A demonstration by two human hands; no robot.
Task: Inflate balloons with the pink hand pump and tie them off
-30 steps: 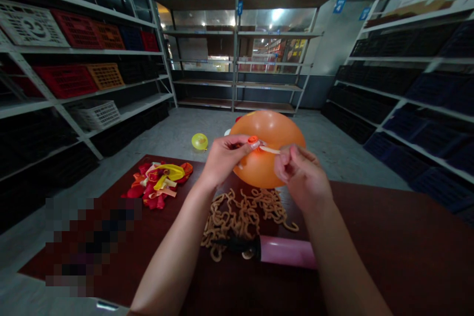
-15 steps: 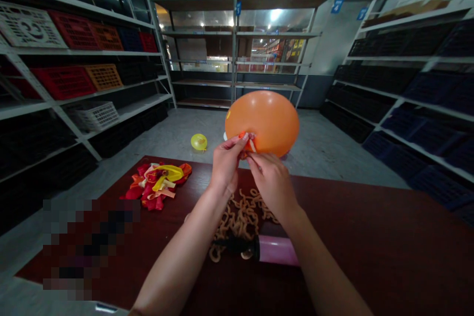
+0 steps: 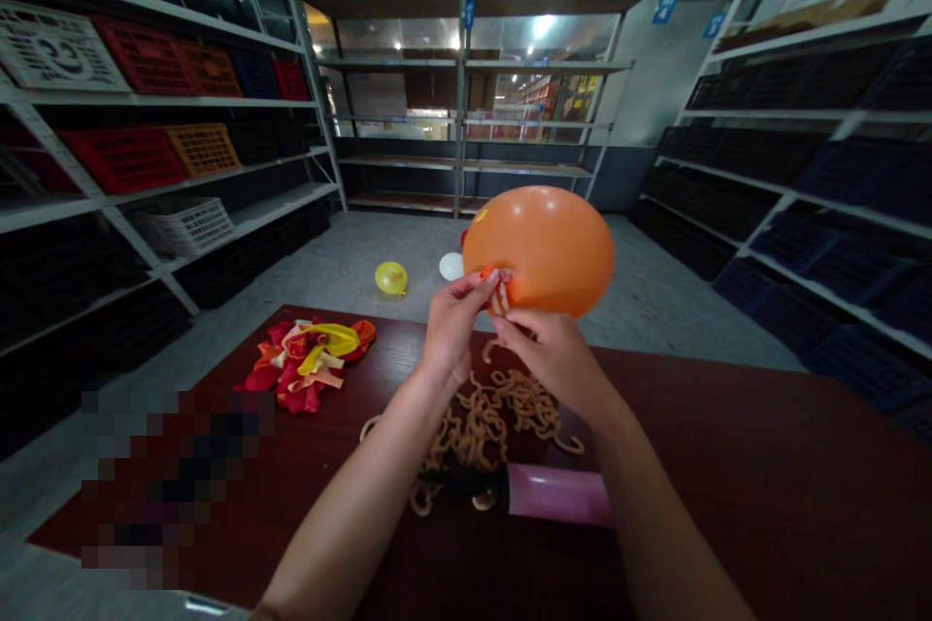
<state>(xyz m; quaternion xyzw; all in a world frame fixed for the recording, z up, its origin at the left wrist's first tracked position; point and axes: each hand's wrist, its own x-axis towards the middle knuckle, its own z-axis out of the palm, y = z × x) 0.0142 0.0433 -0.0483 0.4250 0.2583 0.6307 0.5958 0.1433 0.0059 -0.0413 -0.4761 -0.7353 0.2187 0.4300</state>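
An inflated orange balloon (image 3: 543,247) hangs over the table's far edge, its neck toward me. My left hand (image 3: 452,320) pinches the neck between thumb and fingers. Just right of it, my right hand (image 3: 546,349) pinches a tan cord that loops about the neck; a loose end dangles below. Whether the cord is knotted I cannot tell. Beneath my hands lies a tangled heap of the same tan cord (image 3: 470,432). A balloon pump (image 3: 557,493) with a pink barrel and black nozzle rests in front of it, partly behind my right forearm.
Flat red, orange and yellow balloons (image 3: 310,364) lie piled on the left of the dark brown table (image 3: 728,466). On the floor beyond are a yellow balloon (image 3: 391,277) and a white balloon (image 3: 451,266). Shelves with crates (image 3: 146,58) line both sides.
The orange balloon and both hands have shifted a little to the right. The white balloon behind has come more into view. The cord now loops more visibly at the neck.
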